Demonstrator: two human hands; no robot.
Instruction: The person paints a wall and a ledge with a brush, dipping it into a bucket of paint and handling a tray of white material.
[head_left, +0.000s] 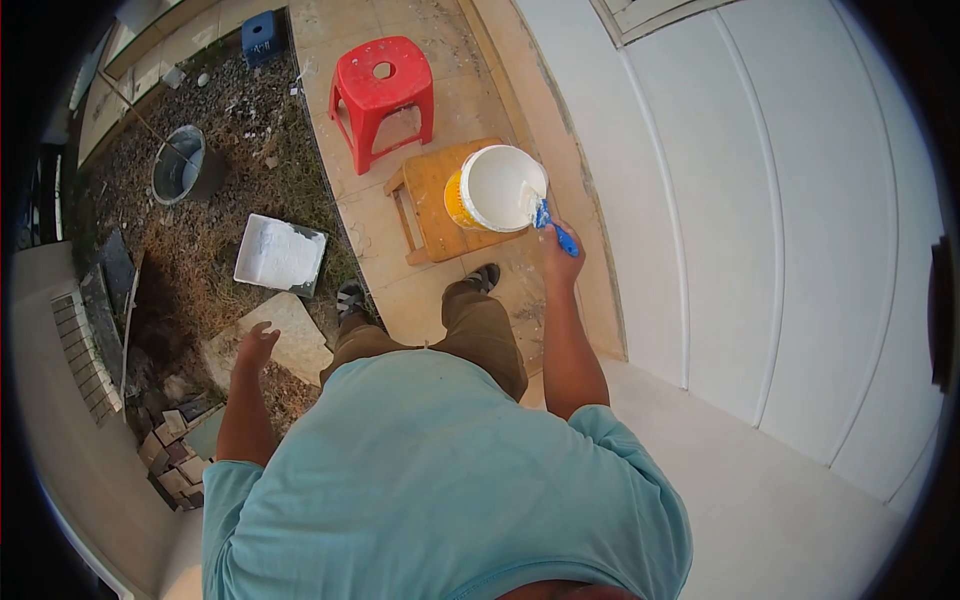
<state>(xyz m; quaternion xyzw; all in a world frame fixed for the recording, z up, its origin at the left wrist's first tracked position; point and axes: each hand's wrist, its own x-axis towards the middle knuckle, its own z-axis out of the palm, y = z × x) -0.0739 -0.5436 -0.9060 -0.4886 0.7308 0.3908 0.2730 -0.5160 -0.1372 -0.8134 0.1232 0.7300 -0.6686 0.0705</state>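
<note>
A paintbrush (566,242) with a blue handle is gripped in my right hand (566,258). Its paint-coated head rests at the near right rim of a white bucket (455,204) with a yellow label; whitish paint clings to the inner wall there. Under the bucket stands a wooden stool (425,185). My left hand (259,345) hangs free at my left side, fingers apart and holding nothing. Just beyond it, a paint tray (280,252) coated in white lies on the ground.
A red plastic stool (385,75) stands on the tiles past the wooden one. On the gravel strip are a grey bucket (190,168), a blue stool (262,38) and a stone slab (285,335). A white panelled wall (720,200) runs along my right.
</note>
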